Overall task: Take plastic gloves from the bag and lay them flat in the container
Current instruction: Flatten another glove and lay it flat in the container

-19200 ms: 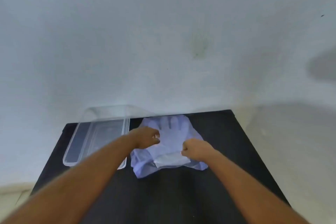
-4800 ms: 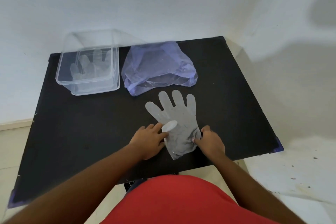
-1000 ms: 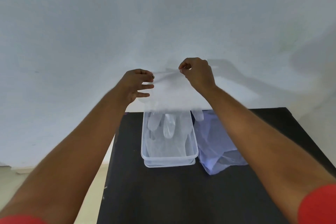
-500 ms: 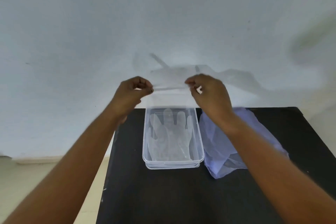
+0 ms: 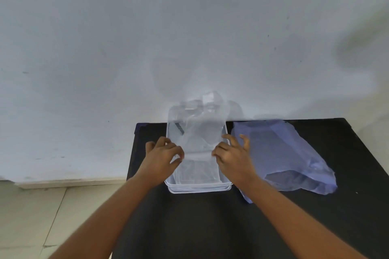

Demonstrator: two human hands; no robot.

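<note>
Over the clear container [image 5: 199, 189] at the table's far left, a plastic glove [image 5: 202, 130] was pinched at its cuff by the left hand [image 5: 162, 157] and right hand [image 5: 232, 156], other fingers loose. The far, bunched fingers would best be lowered first and smoothed; the bag [image 5: 282, 153] lay just right.

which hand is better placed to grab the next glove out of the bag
Right, probably. The right hand sits at the container's right edge, next to the purple bag. The left hand is on the far side of the container.
</note>
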